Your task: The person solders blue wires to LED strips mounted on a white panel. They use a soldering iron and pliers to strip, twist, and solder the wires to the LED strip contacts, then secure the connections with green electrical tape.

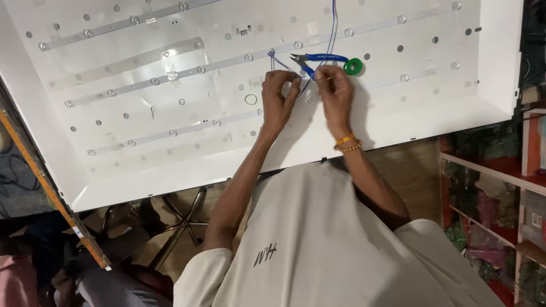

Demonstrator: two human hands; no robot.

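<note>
Both pinching blue wire [330, 34]: left hand [278, 94], right hand [335, 91]; keeping it taut, clear of cutters [318, 58].

Repair wkshp: opened backlight panel [142, 165], cutters [318, 58]

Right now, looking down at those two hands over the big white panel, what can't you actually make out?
- Head view: what the left hand and right hand pinch; the fingers cover it, and the blue wire is too thin to follow there.
- Blue-handled cutters: one handle hidden behind the right hand.
- White panel: cut off by the top edge.
- Shelves at the right: contents too dark and blurred.
</note>
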